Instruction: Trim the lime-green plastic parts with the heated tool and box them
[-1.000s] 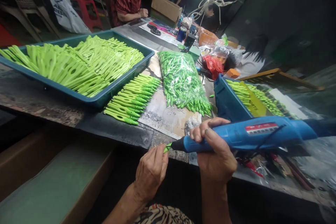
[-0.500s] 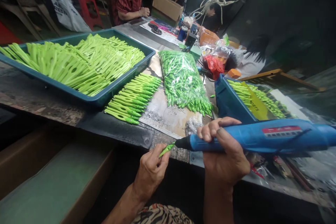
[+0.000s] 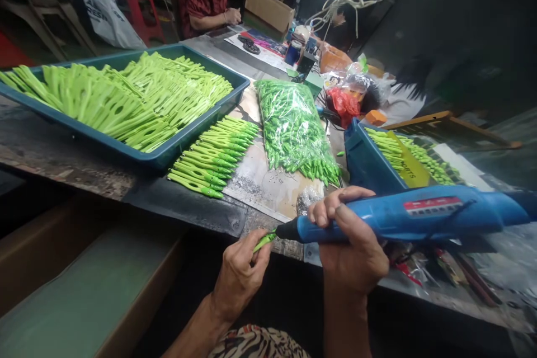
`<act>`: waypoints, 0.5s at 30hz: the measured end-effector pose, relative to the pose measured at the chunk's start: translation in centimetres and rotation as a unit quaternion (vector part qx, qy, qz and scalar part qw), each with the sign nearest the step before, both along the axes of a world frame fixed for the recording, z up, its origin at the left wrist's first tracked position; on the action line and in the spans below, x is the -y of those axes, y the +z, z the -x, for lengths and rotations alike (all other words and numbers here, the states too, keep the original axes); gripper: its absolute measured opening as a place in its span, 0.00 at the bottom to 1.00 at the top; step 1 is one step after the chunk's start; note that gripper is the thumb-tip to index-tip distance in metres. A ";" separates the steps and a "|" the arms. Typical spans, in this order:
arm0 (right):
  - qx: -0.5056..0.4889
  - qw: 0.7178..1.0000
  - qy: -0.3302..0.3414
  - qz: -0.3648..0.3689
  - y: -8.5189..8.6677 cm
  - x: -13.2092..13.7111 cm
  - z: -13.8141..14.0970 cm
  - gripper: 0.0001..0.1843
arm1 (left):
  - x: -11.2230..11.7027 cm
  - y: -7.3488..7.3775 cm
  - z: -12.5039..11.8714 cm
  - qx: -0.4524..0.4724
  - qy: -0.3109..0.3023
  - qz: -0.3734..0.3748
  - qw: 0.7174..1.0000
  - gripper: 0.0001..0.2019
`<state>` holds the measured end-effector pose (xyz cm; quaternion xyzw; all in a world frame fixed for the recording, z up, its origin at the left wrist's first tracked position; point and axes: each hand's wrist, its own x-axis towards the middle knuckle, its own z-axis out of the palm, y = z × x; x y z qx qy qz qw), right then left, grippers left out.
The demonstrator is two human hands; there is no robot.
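Head view: a yellow card (image 3: 409, 170) in the blue bin (image 3: 363, 165) reads "…ORTS"; the red-and-white label on the blue power tool (image 3: 419, 215) is too blurred to read. The teal tray (image 3: 197, 131) is heaped with light green plastic parts (image 3: 126, 95); a clear bag (image 3: 293, 128) holds darker green ones; the bin holds more. The left hand (image 3: 241, 277) pinches a green piece (image 3: 264, 241) between its fingertips, just off the table edge (image 3: 188, 207) and touching the tool's black tip; the right hand (image 3: 356, 251) is wrapped tight around the tool's barrel.
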<state>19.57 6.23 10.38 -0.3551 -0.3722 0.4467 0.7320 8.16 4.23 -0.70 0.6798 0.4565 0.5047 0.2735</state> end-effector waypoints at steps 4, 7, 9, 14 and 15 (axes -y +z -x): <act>0.005 1.000 -0.001 0.009 -0.1 0.0 0.1 0.10 | -0.1 0.2 0.0 -0.003 -0.005 -0.007 1.000 0.06; 0.009 1.000 0.004 0.007 -0.1 -0.1 0.1 0.10 | -0.1 0.1 0.0 -0.004 -0.009 -0.012 1.000 0.06; 0.008 1.000 0.010 0.005 -0.2 -0.1 0.1 0.11 | -0.1 0.0 0.0 -0.010 -0.010 -0.012 1.000 0.06; 0.008 1.000 0.005 0.006 -0.2 -0.2 0.2 0.12 | 0.0 -0.4 0.1 -0.022 -0.012 -0.012 1.000 0.07; 0.010 1.000 0.002 0.007 -0.1 -0.3 0.2 0.12 | 0.0 -0.4 0.1 -0.023 -0.012 -0.010 1.000 0.07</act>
